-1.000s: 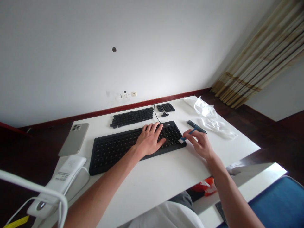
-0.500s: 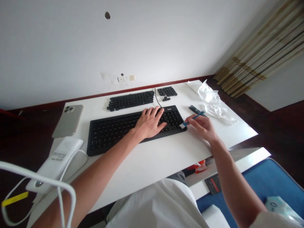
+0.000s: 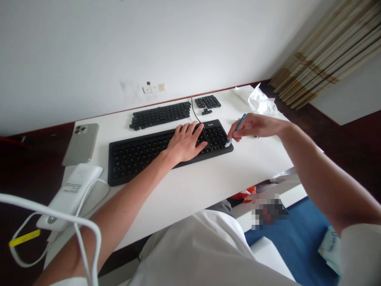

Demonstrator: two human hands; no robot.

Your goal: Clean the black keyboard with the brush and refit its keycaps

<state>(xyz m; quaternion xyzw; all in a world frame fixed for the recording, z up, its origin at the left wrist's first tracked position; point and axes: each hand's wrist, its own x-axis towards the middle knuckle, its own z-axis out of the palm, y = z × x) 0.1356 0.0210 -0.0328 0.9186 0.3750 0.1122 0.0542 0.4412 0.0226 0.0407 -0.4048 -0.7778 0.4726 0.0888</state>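
A black keyboard (image 3: 143,159), its keycaps off, lies on the white desk. Spread over its middle right is my left hand (image 3: 187,143), fingers resting flat with nothing held. My right hand (image 3: 247,126) pinches a small blue brush (image 3: 240,122) by its handle. The brush's white tip touches the keyboard's lower right corner, by the number pad. Behind the keyboard, loose black keycaps (image 3: 160,114) are laid out in rows, with a smaller block of number keycaps (image 3: 212,101) and a few arrow keycaps (image 3: 206,112) to the right.
On the left lie a phone (image 3: 81,145) and a white power bank (image 3: 70,196) with a cable (image 3: 74,218) looping in front. Crumpled white plastic (image 3: 260,101) sits at the back right. A half-open drawer (image 3: 285,192) is under the desk's front edge, above a blue seat (image 3: 300,234).
My right hand has turned over and raised its wrist, tilting the brush more upright with its tip on the keyboard corner. My left hand stays in place. The view has shifted slightly.
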